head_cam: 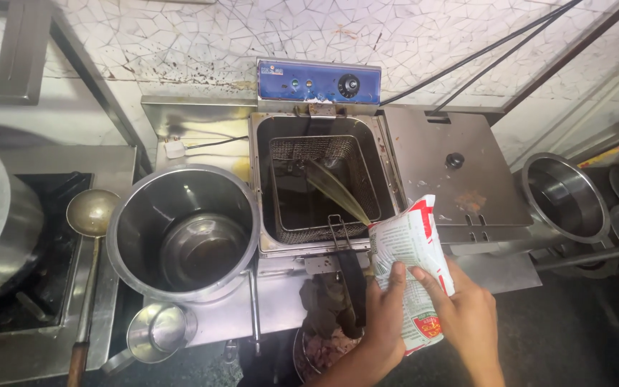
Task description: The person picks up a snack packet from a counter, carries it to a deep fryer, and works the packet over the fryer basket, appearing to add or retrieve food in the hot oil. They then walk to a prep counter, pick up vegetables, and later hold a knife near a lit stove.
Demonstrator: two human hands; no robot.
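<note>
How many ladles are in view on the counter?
1: a metal ladle with a wooden handle lies left of the large steel pot, its bowl beside the pot's rim. Others may be hidden beyond the frame. Both hands hold a pouch over the fryer.

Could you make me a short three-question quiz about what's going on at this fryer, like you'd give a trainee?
1. True or false: both hands grip the pouch as oil streams from it.
2. Where does the oil stream land? A) the large steel pot B) the fryer's wire basket C) the ladle
3. What lies flat just right of the fryer?

Key
1. True: the left hand and right hand both hold the tilted red and white pouch.
2. B: it falls into the wire basket in the tank, not the large steel pot or the ladle.
3. The metal fryer lid with a black knob.
</note>
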